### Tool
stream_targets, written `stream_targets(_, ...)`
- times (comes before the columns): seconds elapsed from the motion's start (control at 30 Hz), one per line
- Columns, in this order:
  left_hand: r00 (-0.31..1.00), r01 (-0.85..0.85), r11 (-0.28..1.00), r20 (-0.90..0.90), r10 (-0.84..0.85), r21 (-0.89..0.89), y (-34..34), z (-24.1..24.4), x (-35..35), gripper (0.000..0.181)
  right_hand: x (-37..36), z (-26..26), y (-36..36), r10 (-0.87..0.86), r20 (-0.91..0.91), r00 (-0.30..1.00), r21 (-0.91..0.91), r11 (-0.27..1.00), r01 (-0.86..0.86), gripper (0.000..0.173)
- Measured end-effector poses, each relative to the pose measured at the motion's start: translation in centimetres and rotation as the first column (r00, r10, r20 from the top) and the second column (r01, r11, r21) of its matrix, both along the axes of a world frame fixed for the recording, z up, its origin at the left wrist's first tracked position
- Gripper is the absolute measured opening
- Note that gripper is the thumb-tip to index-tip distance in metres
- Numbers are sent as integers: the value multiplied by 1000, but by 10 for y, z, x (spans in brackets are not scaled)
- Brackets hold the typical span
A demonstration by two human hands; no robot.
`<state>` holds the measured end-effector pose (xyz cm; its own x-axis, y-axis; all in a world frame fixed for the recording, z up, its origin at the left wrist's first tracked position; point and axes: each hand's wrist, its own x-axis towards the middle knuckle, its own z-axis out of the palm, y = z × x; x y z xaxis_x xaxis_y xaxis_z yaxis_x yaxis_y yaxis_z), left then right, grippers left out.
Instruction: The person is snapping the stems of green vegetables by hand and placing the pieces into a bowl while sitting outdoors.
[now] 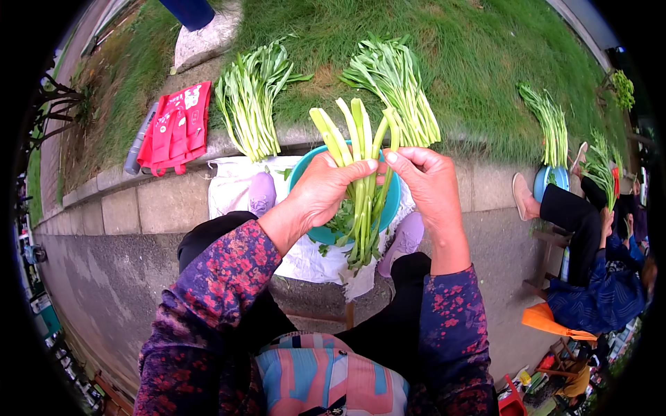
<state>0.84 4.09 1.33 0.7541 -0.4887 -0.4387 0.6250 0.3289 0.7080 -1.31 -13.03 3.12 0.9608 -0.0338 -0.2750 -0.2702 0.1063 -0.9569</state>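
My left hand (328,187) is closed around a small bunch of green leafy stalks (366,190), their thick pale ends up and their leafy ends hanging down. At the right of the bunch, the thumb and fingers of my right hand (424,177) pinch one stalk. Below both hands stands a teal plastic basin (394,208) with green leaves inside, on a white woven sheet (302,267). Beyond the basin, a pile of long leafy stems (255,104) lies at the left on the kerb and grass, and another pile (400,93) lies at the right.
A red bag (179,127) and a grey cylindrical object (139,140) rest on the kerb at the left. Lavender shoes (408,234) flank the basin. At the right a seated person (593,296) holds greens near a blue basin (552,178) and another stem pile (551,127).
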Motion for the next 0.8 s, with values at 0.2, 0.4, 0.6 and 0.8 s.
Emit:
stream_targets(0.2,993,-76,997,-89,76,2,1,3,2,26,0,-2,-2,-32,76,997,-114,993,40,14)
stream_targets(0.4,997,-76,996,-15,77,52,-5,1,-4,27,-1,-2,11,-46,7,999,-123,991,46,14)
stream_targets(0.6,998,21,998,60,-24,60,0,4,-2,26,0,-2,5,-45,-39,998,-30,999,44,16)
stream_targets(0.8,999,28,999,18,-27,-26,13,3,9,30,1,-3,-10,-83,-63,995,60,994,87,22)
